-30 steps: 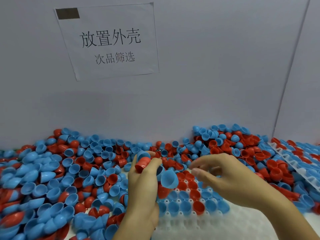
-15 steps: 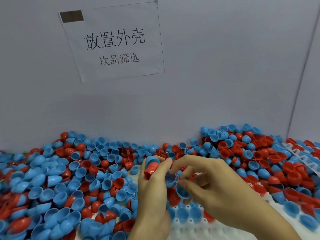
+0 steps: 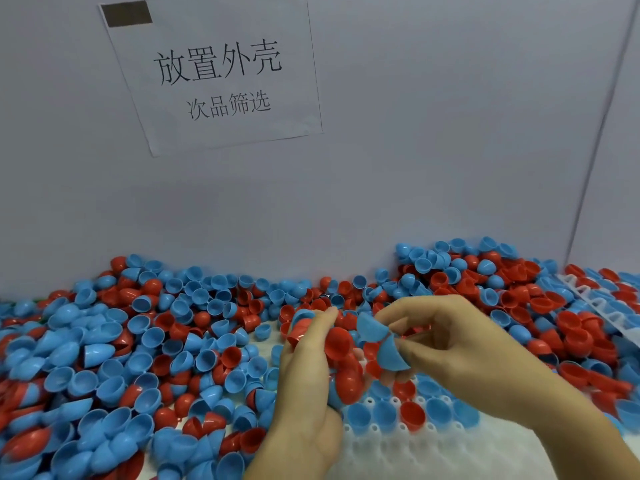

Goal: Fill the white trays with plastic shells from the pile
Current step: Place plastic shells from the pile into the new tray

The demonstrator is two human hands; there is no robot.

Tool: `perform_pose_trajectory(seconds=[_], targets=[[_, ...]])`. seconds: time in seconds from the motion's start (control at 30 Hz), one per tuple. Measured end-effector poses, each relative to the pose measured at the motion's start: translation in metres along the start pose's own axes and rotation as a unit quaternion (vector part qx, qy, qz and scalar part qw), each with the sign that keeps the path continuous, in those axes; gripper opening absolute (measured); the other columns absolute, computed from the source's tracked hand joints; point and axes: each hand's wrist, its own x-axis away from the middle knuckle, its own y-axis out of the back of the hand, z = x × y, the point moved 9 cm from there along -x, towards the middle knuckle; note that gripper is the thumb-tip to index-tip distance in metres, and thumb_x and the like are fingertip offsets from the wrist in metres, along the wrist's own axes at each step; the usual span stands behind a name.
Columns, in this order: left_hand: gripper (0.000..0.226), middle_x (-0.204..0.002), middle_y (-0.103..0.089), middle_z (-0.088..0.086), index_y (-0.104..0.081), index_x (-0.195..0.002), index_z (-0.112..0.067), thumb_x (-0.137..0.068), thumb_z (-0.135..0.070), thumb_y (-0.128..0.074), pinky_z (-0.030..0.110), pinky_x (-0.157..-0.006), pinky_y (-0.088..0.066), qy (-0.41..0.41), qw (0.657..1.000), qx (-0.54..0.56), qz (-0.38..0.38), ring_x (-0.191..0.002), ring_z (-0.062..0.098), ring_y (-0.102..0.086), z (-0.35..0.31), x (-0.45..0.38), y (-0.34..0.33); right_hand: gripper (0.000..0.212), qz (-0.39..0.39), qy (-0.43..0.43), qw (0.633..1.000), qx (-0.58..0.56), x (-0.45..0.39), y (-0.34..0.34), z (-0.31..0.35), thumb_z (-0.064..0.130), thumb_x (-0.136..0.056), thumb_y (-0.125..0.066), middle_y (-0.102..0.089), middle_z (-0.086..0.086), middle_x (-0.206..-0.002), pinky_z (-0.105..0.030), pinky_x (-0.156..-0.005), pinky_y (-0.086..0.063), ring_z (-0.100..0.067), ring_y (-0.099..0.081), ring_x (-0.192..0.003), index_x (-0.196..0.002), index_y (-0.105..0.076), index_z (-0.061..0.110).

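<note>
Plastic shells (image 3: 145, 358), blue and red half-spheres, lie heaped in a pile that fills the surface from nine o'clock across to three o'clock, banked against a pale wall (image 3: 433, 150). In the head view, the white tray (image 3: 398, 452) sits at six o'clock, its far row of pockets already holding blue and red shells, the nearer pockets bare. A second white tray (image 3: 602, 306) lies tilted among the shells at three o'clock.

The left hand (image 3: 308, 393) is curled round a clutch of red shells (image 3: 341, 344) with at least one blue among them, the thumb uppermost. The right hand (image 3: 460, 344), just beside it at its three o'clock, pinches two blue shells (image 3: 389, 355) between thumb and fingertips, above the tray's far row.

On the wall at eleven o'clock hangs a paper sign (image 3: 221, 74) reading "放置外壳" in large characters and "次品筛选" beneath, with a brown rectangle (image 3: 126, 13) at its top corner.
</note>
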Motion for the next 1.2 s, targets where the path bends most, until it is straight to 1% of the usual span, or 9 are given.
perform_pose_trajectory(seconds=[0.1,0.27,0.37,0.43,0.53,0.77,0.93,1.07,1.2], targets=[[0.042,-0.07,-0.068,0.008,-0.066,-0.115,-0.011,-0.081,-0.033,-0.078,0.028,-0.044,-0.051,-0.022,1.0,0.013,-0.013,-0.058,0.018,-0.065,-0.006,-0.004,0.007,0.022,-0.061,-0.026,0.998,0.024,0.005,0.031,-0.019,0.009,-0.093,-0.064,-0.076,0.008,-0.088,-0.021,-0.071,-0.06,-0.012,-0.075,-0.076,-0.102,-0.072,0.028],[0.036,-0.089,-0.065,0.018,-0.063,-0.114,-0.01,-0.086,-0.03,-0.074,0.026,-0.04,-0.048,-0.016,0.999,-0.017,-0.039,-0.073,0.026,-0.063,-0.011,-0.009,0.007,0.023,-0.158,-0.081,0.977,0.115,0.02,0.08,-0.056,0.016,-0.088,-0.071,-0.07,0.024,-0.073,-0.006,-0.051,-0.048,0.005,-0.07,-0.069,-0.094,-0.067,0.038],[0.018,-0.076,-0.045,0.014,-0.05,-0.092,0.001,-0.105,-0.011,-0.046,0.013,-0.031,-0.036,-0.045,0.994,0.096,-0.033,-0.064,0.019,-0.043,-0.022,-0.026,0.014,0.028,-0.174,-0.123,0.959,0.185,0.026,0.096,-0.076,0.02,-0.087,-0.073,-0.069,0.02,-0.078,-0.009,-0.05,-0.049,0.004,-0.069,-0.069,-0.085,-0.063,0.046],[0.034,-0.071,-0.039,0.011,-0.044,-0.073,-0.003,-0.106,-0.005,-0.039,0.013,-0.041,-0.041,-0.069,0.995,0.058,-0.038,-0.061,0.014,-0.038,-0.022,-0.023,0.019,0.026,-0.164,-0.159,0.948,0.223,0.029,0.1,-0.09,0.025,-0.087,-0.074,-0.068,0.016,-0.088,-0.014,-0.058,-0.051,-0.003,-0.068,-0.073,-0.085,-0.061,0.048],[0.015,-0.08,-0.063,0.018,-0.063,-0.099,-0.009,-0.091,-0.02,-0.07,0.022,-0.042,-0.049,-0.027,0.999,-0.043,-0.018,-0.067,0.022,-0.062,-0.005,-0.006,0.001,0.022,-0.126,-0.208,0.938,0.247,0.032,0.097,-0.111,0.026,-0.088,-0.074,-0.069,0.014,-0.088,-0.016,-0.058,-0.051,-0.004,-0.068,-0.073,-0.087,-0.063,0.045],[0.032,-0.067,-0.069,0.007,-0.065,-0.112,-0.017,-0.083,-0.028,-0.076,0.028,-0.042,-0.05,-0.047,0.998,-0.024,-0.019,-0.055,0.017,-0.067,-0.004,-0.001,0.0,0.014,-0.013,-0.305,0.903,0.301,0.04,0.072,-0.152,0.022,-0.087,-0.076,-0.064,0.01,-0.092,-0.016,-0.063,-0.048,-0.006,-0.062,-0.08,-0.093,-0.071,0.033],[0.03,-0.09,-0.071,0.012,-0.066,-0.11,-0.023,-0.083,-0.03,-0.076,0.028,-0.043,-0.05,-0.053,0.998,-0.021,-0.021,-0.066,0.021,-0.069,-0.003,-0.001,0.001,0.012,-0.017,-0.314,0.894,0.318,0.038,0.07,-0.157,0.019,-0.084,-0.079,-0.066,0.007,-0.097,-0.014,-0.061,-0.047,-0.006,-0.062,-0.081,-0.093,-0.076,0.028],[0.029,-0.073,-0.071,0.007,-0.067,-0.109,-0.024,-0.083,-0.03,-0.077,0.029,-0.044,-0.051,-0.057,0.998,-0.016,-0.013,-0.062,0.019,-0.069,-0.003,-0.002,0.0,0.014,-0.014,-0.329,0.883,0.334,0.037,0.068,-0.158,0.016,-0.086,-0.077,-0.069,0.002,-0.107,-0.025,-0.079,-0.059,-0.012,-0.066,-0.087,-0.094,-0.077,0.027],[0.031,-0.073,-0.07,0.007,-0.066,-0.111,-0.022,-0.083,-0.029,-0.076,0.029,-0.043,-0.05,-0.055,0.998,-0.015,-0.006,-0.06,0.019,-0.069,-0.003,-0.002,0.0,0.019,0.006,-0.317,0.881,0.351,0.034,0.065,-0.156,0.02,-0.087,-0.076,-0.065,0.005,-0.105,-0.021,-0.072,-0.057,-0.01,-0.063,-0.086,-0.099,-0.075,0.033]])
